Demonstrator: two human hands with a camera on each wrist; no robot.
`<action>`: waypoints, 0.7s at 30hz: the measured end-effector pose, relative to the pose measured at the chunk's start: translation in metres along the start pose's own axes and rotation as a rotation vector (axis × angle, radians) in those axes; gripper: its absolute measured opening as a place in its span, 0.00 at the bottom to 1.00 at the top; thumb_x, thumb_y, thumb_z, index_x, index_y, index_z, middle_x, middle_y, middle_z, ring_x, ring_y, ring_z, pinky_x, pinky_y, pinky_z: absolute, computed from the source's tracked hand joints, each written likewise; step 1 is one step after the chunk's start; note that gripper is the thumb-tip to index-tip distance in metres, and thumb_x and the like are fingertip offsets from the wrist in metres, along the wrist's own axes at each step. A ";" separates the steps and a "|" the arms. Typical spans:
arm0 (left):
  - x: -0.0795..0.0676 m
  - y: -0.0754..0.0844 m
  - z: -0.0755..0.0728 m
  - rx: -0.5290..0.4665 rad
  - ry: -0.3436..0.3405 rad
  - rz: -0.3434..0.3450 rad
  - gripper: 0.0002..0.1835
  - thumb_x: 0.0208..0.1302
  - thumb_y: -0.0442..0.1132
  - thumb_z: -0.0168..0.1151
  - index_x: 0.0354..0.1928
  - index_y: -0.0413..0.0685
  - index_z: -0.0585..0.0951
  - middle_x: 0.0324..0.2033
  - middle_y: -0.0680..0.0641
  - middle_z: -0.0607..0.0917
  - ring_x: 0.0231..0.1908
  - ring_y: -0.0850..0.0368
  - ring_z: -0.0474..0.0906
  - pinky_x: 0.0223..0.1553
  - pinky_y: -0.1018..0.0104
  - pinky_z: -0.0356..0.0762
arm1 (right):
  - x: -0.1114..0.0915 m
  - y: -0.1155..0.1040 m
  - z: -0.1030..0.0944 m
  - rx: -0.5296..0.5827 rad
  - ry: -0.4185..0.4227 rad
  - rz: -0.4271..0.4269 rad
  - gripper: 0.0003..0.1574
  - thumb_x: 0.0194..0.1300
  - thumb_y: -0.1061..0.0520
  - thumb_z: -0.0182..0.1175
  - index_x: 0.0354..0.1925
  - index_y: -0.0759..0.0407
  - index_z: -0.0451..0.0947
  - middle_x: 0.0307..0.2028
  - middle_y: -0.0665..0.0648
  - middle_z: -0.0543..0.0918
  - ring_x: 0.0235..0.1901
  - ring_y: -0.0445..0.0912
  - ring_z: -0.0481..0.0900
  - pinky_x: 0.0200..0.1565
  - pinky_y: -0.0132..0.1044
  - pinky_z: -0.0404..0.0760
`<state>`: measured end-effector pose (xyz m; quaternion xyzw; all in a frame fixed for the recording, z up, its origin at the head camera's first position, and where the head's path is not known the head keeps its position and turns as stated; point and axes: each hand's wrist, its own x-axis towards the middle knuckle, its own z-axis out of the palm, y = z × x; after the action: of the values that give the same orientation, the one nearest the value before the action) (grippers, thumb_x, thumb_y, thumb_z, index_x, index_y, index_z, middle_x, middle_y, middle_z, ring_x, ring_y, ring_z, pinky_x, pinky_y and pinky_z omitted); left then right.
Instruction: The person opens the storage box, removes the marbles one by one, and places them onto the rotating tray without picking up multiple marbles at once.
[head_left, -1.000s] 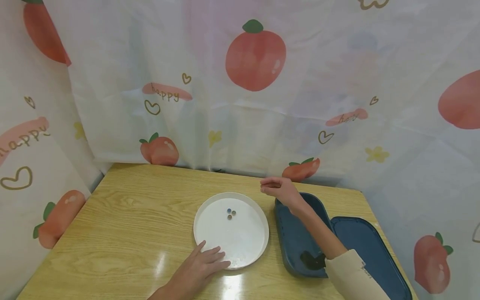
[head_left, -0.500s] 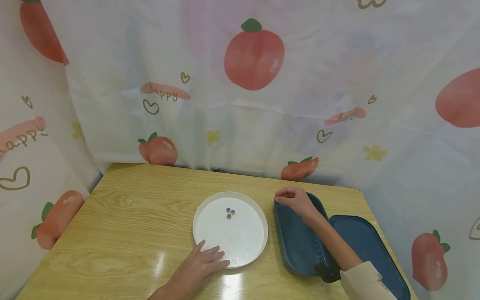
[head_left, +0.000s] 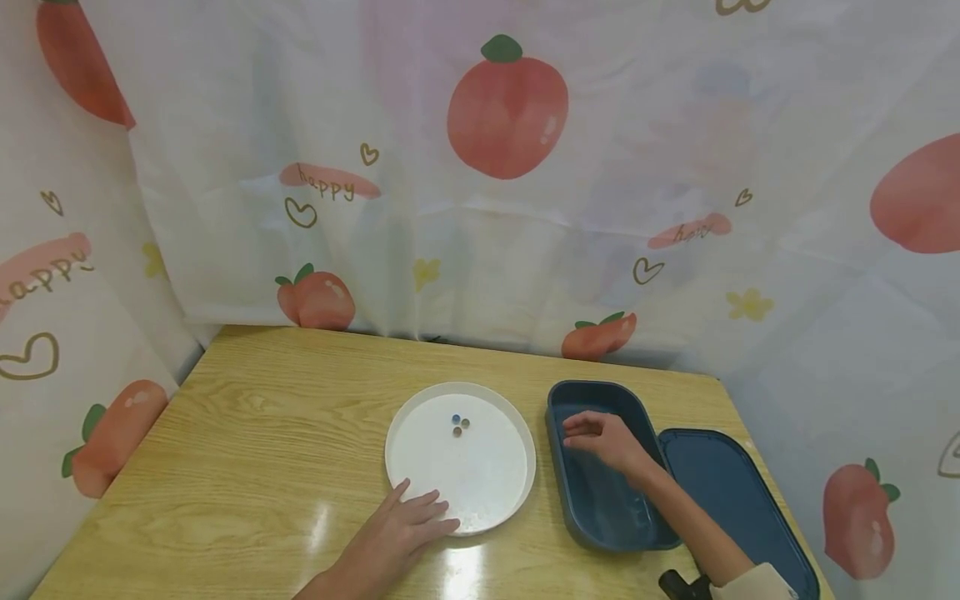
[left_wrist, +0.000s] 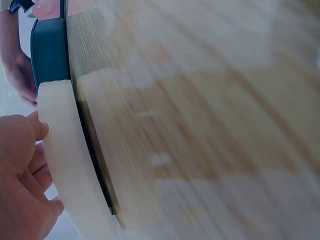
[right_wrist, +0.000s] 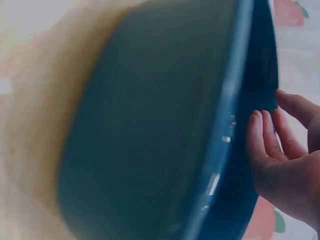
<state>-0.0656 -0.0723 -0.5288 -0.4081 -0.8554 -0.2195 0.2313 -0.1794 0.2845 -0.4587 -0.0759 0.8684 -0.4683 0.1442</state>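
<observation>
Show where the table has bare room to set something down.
Widest: the table left of the plate and left hand, up to the curtain. Smaller: between plate and curtain. Crowded: the right, with box and lid side by side and the right hand over the box.

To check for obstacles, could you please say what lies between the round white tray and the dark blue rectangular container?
In the head view, only bare yellowish wood-grain tabletop lies between the white tray and the blue container.
</observation>
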 end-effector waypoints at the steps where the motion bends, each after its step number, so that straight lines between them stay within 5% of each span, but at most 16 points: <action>1: 0.000 0.000 0.000 0.000 0.001 0.001 0.18 0.53 0.35 0.70 0.48 0.55 0.87 0.47 0.50 0.87 0.53 0.50 0.82 0.53 0.38 0.75 | -0.002 0.002 0.001 -0.007 -0.004 0.004 0.18 0.66 0.61 0.66 0.52 0.70 0.79 0.47 0.63 0.84 0.49 0.55 0.83 0.52 0.51 0.81; 21: 0.000 -0.001 0.001 -0.010 0.024 0.006 0.18 0.53 0.34 0.70 0.47 0.55 0.87 0.46 0.50 0.88 0.51 0.50 0.83 0.51 0.38 0.76 | -0.010 0.024 0.016 0.032 -0.018 0.131 0.16 0.65 0.65 0.64 0.48 0.76 0.79 0.39 0.62 0.86 0.40 0.51 0.85 0.41 0.43 0.85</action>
<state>-0.0662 -0.0723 -0.5294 -0.4091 -0.8503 -0.2279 0.2403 -0.1647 0.2882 -0.4851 -0.0208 0.8627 -0.4708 0.1834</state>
